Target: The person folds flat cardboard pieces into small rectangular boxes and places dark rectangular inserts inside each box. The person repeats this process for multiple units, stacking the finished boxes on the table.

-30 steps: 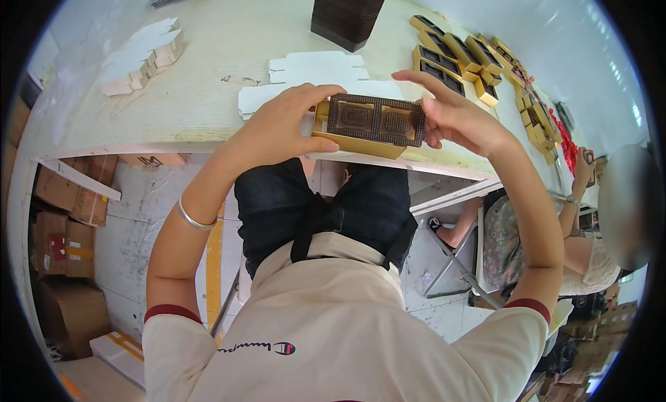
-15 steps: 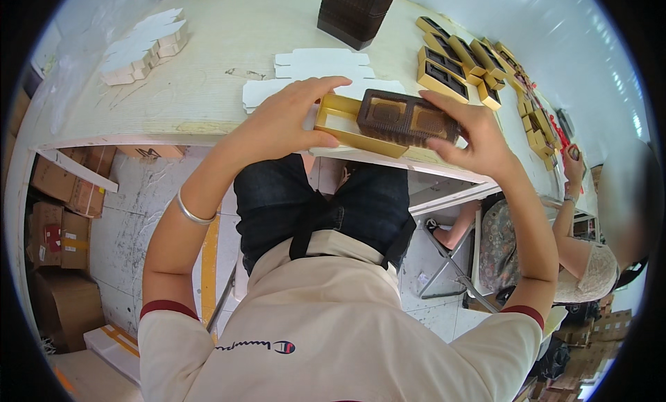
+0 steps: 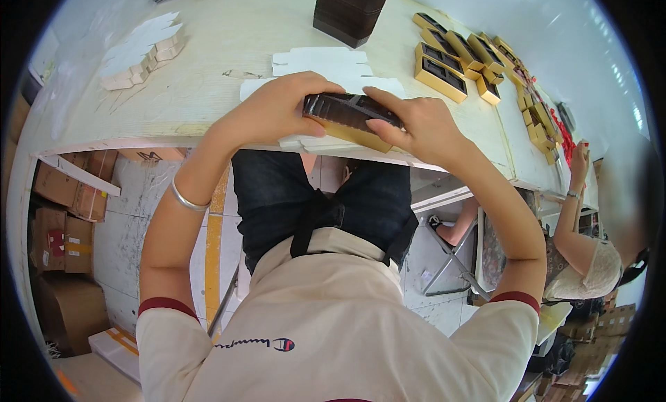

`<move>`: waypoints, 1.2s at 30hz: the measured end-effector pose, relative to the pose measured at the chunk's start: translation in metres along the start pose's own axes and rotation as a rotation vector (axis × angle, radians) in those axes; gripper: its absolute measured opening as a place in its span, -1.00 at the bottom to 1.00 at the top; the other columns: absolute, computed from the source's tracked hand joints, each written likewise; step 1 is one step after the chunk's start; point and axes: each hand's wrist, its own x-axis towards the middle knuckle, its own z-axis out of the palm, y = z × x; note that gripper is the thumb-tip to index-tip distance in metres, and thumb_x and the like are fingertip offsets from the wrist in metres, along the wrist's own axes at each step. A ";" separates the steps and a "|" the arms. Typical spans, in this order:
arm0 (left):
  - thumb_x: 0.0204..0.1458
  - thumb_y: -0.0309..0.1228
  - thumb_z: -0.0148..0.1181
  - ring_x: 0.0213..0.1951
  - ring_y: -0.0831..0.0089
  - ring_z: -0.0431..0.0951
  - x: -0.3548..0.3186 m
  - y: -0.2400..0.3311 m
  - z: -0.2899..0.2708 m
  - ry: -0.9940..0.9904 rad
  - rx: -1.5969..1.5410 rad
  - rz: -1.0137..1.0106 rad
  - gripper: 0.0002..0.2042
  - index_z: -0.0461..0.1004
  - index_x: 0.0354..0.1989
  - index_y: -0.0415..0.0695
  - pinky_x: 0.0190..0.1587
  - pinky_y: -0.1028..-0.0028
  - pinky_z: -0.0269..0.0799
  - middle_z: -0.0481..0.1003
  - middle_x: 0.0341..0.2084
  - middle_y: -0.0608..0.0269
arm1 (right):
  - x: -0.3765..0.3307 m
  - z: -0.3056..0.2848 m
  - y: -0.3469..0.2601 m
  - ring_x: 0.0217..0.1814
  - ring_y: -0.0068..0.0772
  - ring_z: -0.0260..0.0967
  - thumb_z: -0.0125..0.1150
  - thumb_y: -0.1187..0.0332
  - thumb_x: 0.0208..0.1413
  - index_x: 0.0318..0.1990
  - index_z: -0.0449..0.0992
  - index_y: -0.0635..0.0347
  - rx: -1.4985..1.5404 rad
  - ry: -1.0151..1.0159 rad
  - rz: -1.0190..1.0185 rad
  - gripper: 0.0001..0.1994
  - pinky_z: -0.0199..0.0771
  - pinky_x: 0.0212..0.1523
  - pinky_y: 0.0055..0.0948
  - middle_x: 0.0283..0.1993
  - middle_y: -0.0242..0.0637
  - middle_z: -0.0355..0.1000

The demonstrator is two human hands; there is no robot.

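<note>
Both hands held one box (image 3: pixel 350 117) over the table's (image 3: pixel 222 90) near edge: the left hand (image 3: pixel 274 110) closed round its left end, the right hand (image 3: pixel 416 124) pinching its right end. Seating the dark tray squarely in the gold base probably needed even pressure. Fingers hid the box's ends.

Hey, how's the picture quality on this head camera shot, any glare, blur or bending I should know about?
Head view: strong fisheye, so the table edge bows and a black rim frames the picture; bright glare washes out the tabletop's far right, beyond the row of gold boxes; the left hand, right hand and the dark tray they hold look sharp; soft, even lighting, faint shadows.
</note>
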 end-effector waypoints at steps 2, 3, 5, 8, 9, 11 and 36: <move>-0.23 -0.58 0.33 -0.02 0.28 0.40 0.001 -0.007 -0.004 -0.024 -0.037 0.063 -0.36 0.32 0.15 -0.02 0.08 0.35 0.35 0.41 -0.02 0.24 | 0.001 0.001 -0.001 -0.52 -0.11 0.44 -0.01 -0.09 0.09 0.04 0.44 0.05 -0.033 -0.017 -0.014 -0.50 0.40 -0.47 -0.27 -0.57 -0.15 0.46; -0.22 -0.58 0.32 -0.02 0.28 0.40 0.002 -0.010 -0.005 -0.016 -0.052 0.045 -0.35 0.31 0.16 0.00 0.08 0.34 0.35 0.41 -0.02 0.25 | 0.001 0.000 0.003 -0.52 -0.13 0.44 0.02 -0.07 0.07 0.04 0.44 0.04 0.020 0.009 -0.023 -0.51 0.41 -0.46 -0.29 -0.57 -0.15 0.46; -0.21 -0.58 0.31 -0.01 0.29 0.41 0.003 -0.015 -0.005 0.000 -0.081 0.008 -0.32 0.29 0.19 0.05 0.09 0.34 0.34 0.42 -0.02 0.26 | 0.001 -0.004 0.012 -0.51 -0.14 0.45 0.07 -0.02 0.04 0.05 0.44 0.03 0.071 0.076 -0.069 -0.52 0.42 -0.46 -0.32 -0.55 -0.15 0.47; -0.21 -0.57 0.31 0.03 0.31 0.40 0.002 -0.009 -0.004 0.018 -0.022 -0.074 -0.30 0.27 0.22 0.10 0.10 0.34 0.32 0.40 0.03 0.27 | -0.001 -0.014 0.022 -0.50 -0.16 0.45 0.13 0.05 -0.02 0.06 0.44 0.01 0.056 0.137 -0.147 -0.53 0.44 -0.44 -0.35 -0.52 -0.16 0.49; -0.20 -0.54 0.32 0.00 0.29 0.40 0.003 -0.010 -0.004 0.020 -0.026 -0.054 -0.30 0.27 0.22 0.10 0.08 0.35 0.34 0.40 0.01 0.23 | -0.002 -0.017 0.020 -0.50 -0.16 0.46 0.14 0.07 -0.03 0.06 0.44 0.01 0.049 0.128 -0.157 -0.53 0.44 -0.44 -0.36 -0.51 -0.17 0.50; -0.19 -0.48 0.33 -0.06 0.26 0.40 0.003 -0.012 -0.006 0.023 -0.035 -0.013 -0.31 0.25 0.22 0.09 0.03 0.38 0.37 0.40 -0.02 0.15 | -0.005 -0.017 0.019 -0.50 -0.15 0.46 0.13 0.05 -0.03 0.05 0.45 0.02 0.017 0.099 -0.184 -0.53 0.44 -0.43 -0.36 -0.49 -0.16 0.50; -0.19 0.22 0.18 0.25 -0.05 0.13 0.006 0.009 0.014 0.068 0.345 -0.051 -0.18 0.25 0.24 -0.01 0.23 0.17 0.12 0.12 0.23 -0.12 | 0.008 0.014 0.013 -0.38 -0.10 0.35 0.17 0.40 0.02 -0.03 0.48 0.24 0.173 0.121 -0.421 -0.68 0.35 -0.32 -0.24 -0.44 -0.14 0.38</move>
